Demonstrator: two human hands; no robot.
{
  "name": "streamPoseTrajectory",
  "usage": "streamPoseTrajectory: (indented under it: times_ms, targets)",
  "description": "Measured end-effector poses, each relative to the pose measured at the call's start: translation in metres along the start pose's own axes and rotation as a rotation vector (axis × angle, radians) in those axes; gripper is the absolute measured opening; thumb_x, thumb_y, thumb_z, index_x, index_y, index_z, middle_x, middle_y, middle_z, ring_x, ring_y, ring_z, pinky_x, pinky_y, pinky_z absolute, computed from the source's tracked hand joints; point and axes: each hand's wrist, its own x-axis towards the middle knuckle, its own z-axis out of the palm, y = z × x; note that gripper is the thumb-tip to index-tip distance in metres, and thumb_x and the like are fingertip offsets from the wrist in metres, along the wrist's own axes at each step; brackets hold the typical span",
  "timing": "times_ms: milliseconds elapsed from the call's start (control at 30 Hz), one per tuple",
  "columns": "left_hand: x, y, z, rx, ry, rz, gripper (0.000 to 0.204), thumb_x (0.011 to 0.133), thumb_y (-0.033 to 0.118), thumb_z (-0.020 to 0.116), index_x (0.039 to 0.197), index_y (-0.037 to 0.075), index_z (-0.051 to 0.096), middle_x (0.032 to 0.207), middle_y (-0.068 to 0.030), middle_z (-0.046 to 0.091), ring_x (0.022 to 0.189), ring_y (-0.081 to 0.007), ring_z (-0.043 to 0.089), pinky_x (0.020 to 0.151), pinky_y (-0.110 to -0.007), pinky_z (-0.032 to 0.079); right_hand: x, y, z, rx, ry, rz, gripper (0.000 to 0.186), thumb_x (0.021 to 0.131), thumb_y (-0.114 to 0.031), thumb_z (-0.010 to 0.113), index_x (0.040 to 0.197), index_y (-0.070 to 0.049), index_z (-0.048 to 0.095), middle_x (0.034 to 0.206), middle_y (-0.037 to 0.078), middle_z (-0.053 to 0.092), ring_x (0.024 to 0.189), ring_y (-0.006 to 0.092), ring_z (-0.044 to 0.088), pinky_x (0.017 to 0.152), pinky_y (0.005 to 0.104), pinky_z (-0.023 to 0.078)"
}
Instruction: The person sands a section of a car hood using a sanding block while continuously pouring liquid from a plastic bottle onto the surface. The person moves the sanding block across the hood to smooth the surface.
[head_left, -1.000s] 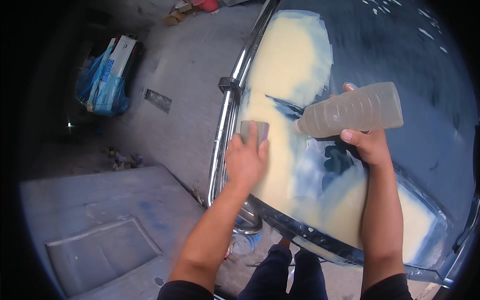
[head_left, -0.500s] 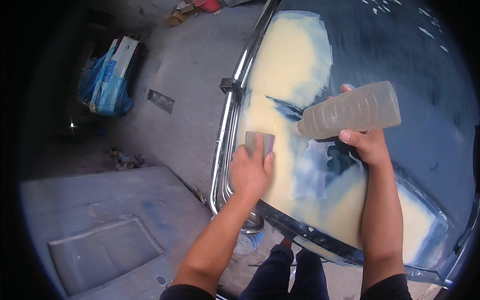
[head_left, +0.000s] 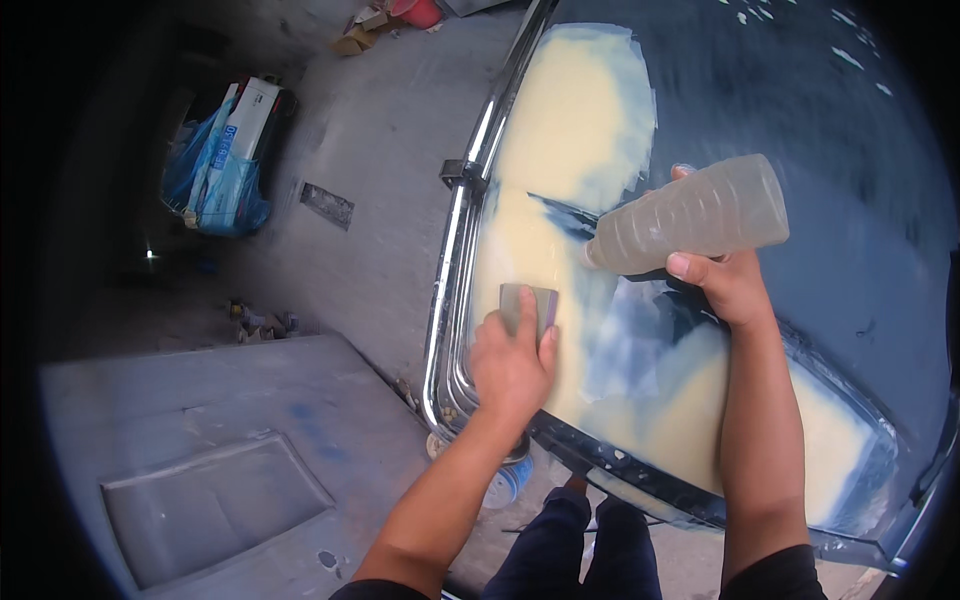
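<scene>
My left hand (head_left: 512,368) presses a grey sanding block (head_left: 511,302) with a purple edge against cream filler (head_left: 520,235) on a dark vehicle panel (head_left: 830,240). Its index finger lies along the top of the block. To the right, my right hand (head_left: 735,285) is wrapped round a cloudy, ribbed plastic bottle (head_left: 700,215). The bottle is tipped on its side, its narrow neck pointing left over the panel. Thin, whitish smears surround a dark opening beneath the bottle. Another cream patch (head_left: 575,110) covers the far part of the panel.
Chrome tubing (head_left: 452,245) runs along the panel's left edge. A loose grey panel (head_left: 375,410) fills the lower left. A blue-and-white can (head_left: 510,480) stands near my legs. Farther off are a vehicle part draped in blue plastic (head_left: 225,175) and a red bucket (head_left: 415,12).
My left hand has slid the sanding block nearer to me and slightly right along the filler. The bottle has shifted a little left in view, still in my right hand.
</scene>
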Motion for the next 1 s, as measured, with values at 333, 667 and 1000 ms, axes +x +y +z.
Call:
streamPoseTrajectory:
  times_ms: [333,667,1000]
  targets:
    - [0.102,-0.039,-0.007,0.047,-0.004,-0.264,0.058,0.1,0.044,0.045,0.149,0.013,0.041,0.112,-0.0227,0.052,0.104,-0.0397,0.056,0.089,-0.048,0.048,0.0,-0.005,0.013,-0.041,-0.049,0.087,0.1,0.065,-0.03,0.087,0.145,0.001,0.036,0.135,0.017,0.055,0.125,0.0284,0.054,0.109,0.0424,0.039]
    - [0.0,0.009,-0.001,0.038,0.006,0.021,0.061,0.09,0.036,0.062,0.143,0.009,0.049,0.111,-0.0261,0.05,0.098,-0.042,0.055,0.086,-0.049,0.048,0.001,-0.002,0.0,-0.045,-0.012,0.011,0.099,0.064,-0.034,0.088,0.144,0.001,0.04,0.136,0.015,0.054,0.126,0.0274,0.053,0.11,0.0424,0.038]
    - [-0.014,0.009,0.002,0.022,-0.039,0.016,0.06,0.093,0.038,0.06,0.145,0.009,0.048,0.113,-0.0268,0.05,0.101,-0.043,0.055,0.086,-0.052,0.048,-0.002,0.0,-0.004,-0.029,0.003,-0.009,0.08,0.068,-0.027,0.087,0.134,0.0,0.049,0.123,0.012,0.06,0.116,0.0232,0.057,0.101,0.0385,0.044]
